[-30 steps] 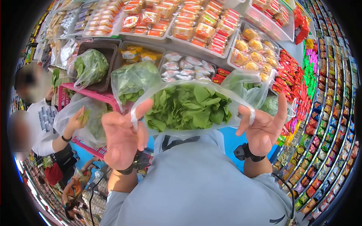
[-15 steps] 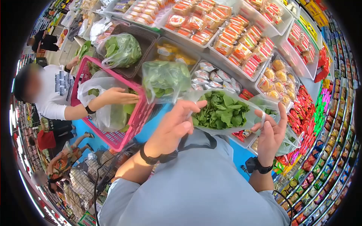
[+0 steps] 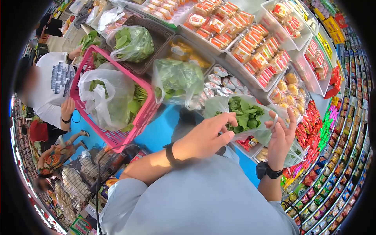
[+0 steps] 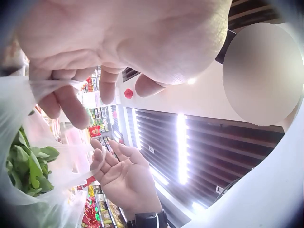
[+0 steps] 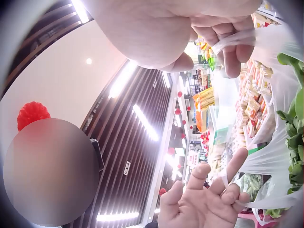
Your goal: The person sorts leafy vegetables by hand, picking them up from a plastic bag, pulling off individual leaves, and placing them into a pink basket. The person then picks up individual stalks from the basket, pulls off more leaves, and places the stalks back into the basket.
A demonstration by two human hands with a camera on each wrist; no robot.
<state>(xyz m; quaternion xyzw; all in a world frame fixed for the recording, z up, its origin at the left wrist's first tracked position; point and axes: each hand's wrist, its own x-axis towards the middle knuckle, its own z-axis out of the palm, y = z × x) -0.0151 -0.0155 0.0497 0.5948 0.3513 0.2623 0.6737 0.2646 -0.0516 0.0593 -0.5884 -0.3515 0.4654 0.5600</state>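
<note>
Up at one o'clock from the blue-grey shirt (image 3: 184, 192), there's the translucent bag (image 3: 216, 104), bottom hard to make out, left hand (image 3: 207, 135) hooked into it at eight o'clock, right hand (image 3: 281, 137) hooked in at four, leafy greens (image 3: 246, 113) inside partly masked.

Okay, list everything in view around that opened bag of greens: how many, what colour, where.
opened bag of greens: 1, clear with green leaves, between the hands
basket: 1, pink, left of the hands
filled bag: 1, whitish, in the basket
brown tray: 1, brown, beyond the basket
other bagged greens: at least 3, green, one in the brown tray
snack packs: many, mostly red-orange, in display trays
red packets: many, red, right
shelf packets: many, mixed, far right
shopper: 1, white top, left; others behind
left hand: 1, bare, at the opened bag
right hand: 1, bare, opposite side
</note>
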